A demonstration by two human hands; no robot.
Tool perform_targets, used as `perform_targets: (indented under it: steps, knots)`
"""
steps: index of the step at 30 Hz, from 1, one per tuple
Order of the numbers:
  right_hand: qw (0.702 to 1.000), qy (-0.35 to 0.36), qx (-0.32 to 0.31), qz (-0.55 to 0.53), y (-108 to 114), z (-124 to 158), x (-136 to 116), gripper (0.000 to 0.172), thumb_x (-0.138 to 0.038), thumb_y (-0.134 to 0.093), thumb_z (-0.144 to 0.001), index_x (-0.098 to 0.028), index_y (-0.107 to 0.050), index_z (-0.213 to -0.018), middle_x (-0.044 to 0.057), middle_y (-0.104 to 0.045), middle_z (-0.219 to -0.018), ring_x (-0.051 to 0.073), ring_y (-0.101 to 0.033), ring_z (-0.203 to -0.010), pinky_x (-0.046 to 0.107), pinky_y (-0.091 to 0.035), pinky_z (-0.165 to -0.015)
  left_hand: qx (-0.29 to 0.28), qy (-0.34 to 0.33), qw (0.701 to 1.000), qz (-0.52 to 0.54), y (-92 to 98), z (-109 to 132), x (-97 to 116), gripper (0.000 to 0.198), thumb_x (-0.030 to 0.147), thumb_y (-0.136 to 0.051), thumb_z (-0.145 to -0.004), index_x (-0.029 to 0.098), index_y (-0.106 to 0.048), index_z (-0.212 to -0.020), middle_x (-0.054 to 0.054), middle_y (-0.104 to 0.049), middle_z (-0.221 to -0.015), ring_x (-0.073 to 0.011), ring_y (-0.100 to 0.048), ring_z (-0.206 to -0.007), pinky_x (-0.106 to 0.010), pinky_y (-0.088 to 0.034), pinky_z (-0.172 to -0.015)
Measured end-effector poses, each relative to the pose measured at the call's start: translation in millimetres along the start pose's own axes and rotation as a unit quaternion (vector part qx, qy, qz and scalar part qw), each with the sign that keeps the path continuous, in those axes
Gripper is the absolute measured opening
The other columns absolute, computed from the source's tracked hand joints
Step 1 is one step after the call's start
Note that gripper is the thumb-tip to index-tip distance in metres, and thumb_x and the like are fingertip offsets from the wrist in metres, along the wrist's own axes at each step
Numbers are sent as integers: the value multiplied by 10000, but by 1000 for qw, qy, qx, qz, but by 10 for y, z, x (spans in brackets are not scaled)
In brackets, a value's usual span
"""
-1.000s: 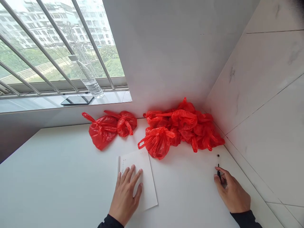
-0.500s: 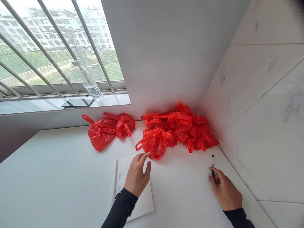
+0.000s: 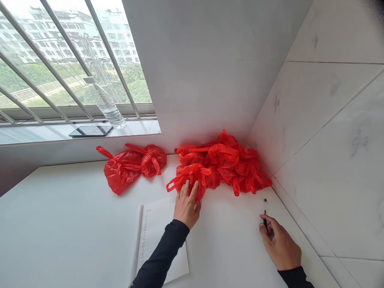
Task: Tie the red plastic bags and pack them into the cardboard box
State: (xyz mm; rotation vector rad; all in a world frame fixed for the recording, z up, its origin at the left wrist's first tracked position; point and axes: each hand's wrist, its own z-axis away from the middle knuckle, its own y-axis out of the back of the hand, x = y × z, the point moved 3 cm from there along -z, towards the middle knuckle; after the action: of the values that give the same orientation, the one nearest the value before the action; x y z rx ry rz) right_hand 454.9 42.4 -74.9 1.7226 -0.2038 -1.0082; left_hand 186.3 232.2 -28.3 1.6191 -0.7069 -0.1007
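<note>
My left hand [image 3: 186, 206] rests its fingertips on the front of a knotted red plastic bag [image 3: 193, 171], the nearest one of a heap. The fingers are stretched and a little apart, not wrapped round it. Under my left forearm lies an open notebook [image 3: 160, 240] with a column of small handwriting down its left side; my sleeve covers part of the page. Off to the right, my right hand [image 3: 280, 242] is closed on a thin black pen [image 3: 265, 221], its tip pointing away from me. Just beyond that tip sits a tiny black piece [image 3: 265, 200].
More tied red bags [image 3: 223, 156] are heaped in the corner by the marbled wall [image 3: 339, 152]. Two others [image 3: 121, 172] lie farther left on the white table [image 3: 75, 224]. A water bottle [image 3: 112, 114] and a phone [image 3: 90, 131] are on the sill of the barred window.
My left hand has moved forward and right, from above the notebook onto the front red bag. My right hand still holds the pen in about the same place. The view has shifted slightly.
</note>
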Motion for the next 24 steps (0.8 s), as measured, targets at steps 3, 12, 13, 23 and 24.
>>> perform_targets:
  steps: [3, 12, 13, 23, 24]
  knots:
    - [1000, 1, 6, -2, 1, -3, -4, 367, -472, -439, -883, -317, -645, -1145, -4, -676, -832, 221, -647, -800, 282, -388, -539, -9, 3, 1000, -12, -37, -73, -37, 677, 235, -653, -889, 206, -373, -1504, -163, -264, -1617, -385, -306, -1455, -603, -357, -1122]
    - [1000, 10, 9, 1, 9, -11, -26, 363, -454, -434, -887, -309, -648, -1143, -4, -681, -829, 217, -651, -808, 274, -388, -530, -24, 19, 999, -38, -34, -211, -136, 612, 259, -649, -908, 204, -420, -1473, -150, -283, -1617, -363, -334, -1447, -603, -344, -1135]
    - [1000, 10, 8, 2, 8, -13, -24, 363, -450, -436, -888, -310, -646, -1148, -6, -682, -831, 215, -652, -805, 274, -389, -530, -25, 19, 999, -40, -27, -208, -139, 610, 259, -649, -908, 203, -423, -1472, -150, -285, -1617, -361, -337, -1447, -600, -344, -1136]
    - [1000, 21, 17, 0, 16, -17, -55, 362, -439, -432, -885, -289, -660, -1123, 5, -682, -834, 212, -646, -806, 269, -382, -529, -19, 27, 997, -65, 19, -130, -225, 564, 235, -644, -904, 193, -468, -1438, -146, -318, -1607, -341, -354, -1443, -582, -333, -1144]
    - [1000, 20, 15, 1, 17, -17, -55, 359, -439, -434, -883, -290, -660, -1119, 2, -679, -827, 210, -641, -790, 269, -382, -527, -17, 28, 997, -67, 19, -126, -248, 563, 240, -641, -906, 194, -466, -1440, -146, -318, -1608, -341, -353, -1444, -585, -328, -1146]
